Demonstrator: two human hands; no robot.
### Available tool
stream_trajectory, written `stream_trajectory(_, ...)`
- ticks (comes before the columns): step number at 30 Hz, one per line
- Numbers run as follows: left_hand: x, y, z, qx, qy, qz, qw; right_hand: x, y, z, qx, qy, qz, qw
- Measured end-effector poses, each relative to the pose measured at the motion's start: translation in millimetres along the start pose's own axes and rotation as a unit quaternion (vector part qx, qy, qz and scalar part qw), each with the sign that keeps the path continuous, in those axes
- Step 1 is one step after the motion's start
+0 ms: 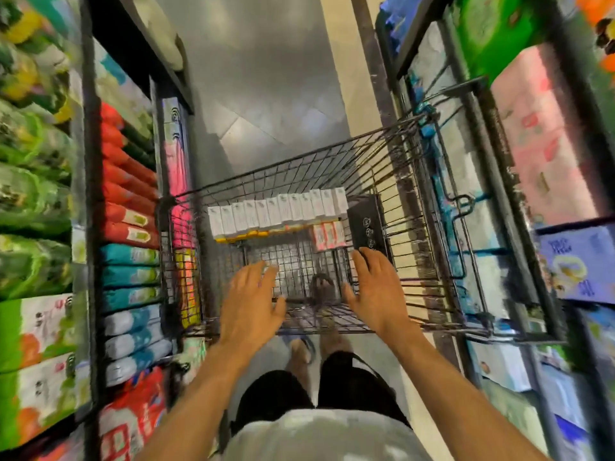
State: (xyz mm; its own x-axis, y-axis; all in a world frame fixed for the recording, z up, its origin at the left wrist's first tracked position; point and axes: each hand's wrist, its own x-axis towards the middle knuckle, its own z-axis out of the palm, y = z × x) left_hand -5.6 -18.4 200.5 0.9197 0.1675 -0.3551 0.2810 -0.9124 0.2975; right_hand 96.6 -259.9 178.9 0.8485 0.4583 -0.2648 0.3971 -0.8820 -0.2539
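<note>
Wire shopping cart (299, 158) in the middle of a narrow aisle, straight ahead, between two racks, its right side close against the right rack; near end of the basket just under both hands.

Left hand (253, 301) above the near left part of the basket, palm down, fingers straight and spread, nothing in its hold; right hand (376, 294) above the near right part, likewise flat and spread, holding nothing, fingertips (364, 257) just short of a black box; impossible to tell whether either palm touches the wires.

Inside the cart, at the far end, a row of white boxes (276, 211) standing upright side by side; under them a strip of yellow packs (239, 238); to their right some small pink boxes (327, 235); black box (367, 224) upright against the right wall; near half of the basket floor bare mesh.

On the left rack (90, 194), stacked red packs (126, 181) above teal packs (129, 264); on the right rack (492, 181), pale pink packages (545, 144) below a green one (492, 31).

Grey floor (266, 78) beyond the cart; below, black shorts (273, 397) and a white shirt (316, 434).
</note>
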Motion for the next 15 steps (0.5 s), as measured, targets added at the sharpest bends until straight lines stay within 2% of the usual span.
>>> stream_trajectory(8, 86.3, 10.6, 44.8, 0.007, -0.059, -0.03, 0.998, 79.9, 38.4, 50.0, 0.033, -0.067, -0.043, 0.996)
stream_trajectory(15, 152.8, -5.4, 113.5, -0.072, -0.074, -0.037, 0.994, 146.0, 61.1, 115.8, 0.062, -0.093, -0.055, 0.992)
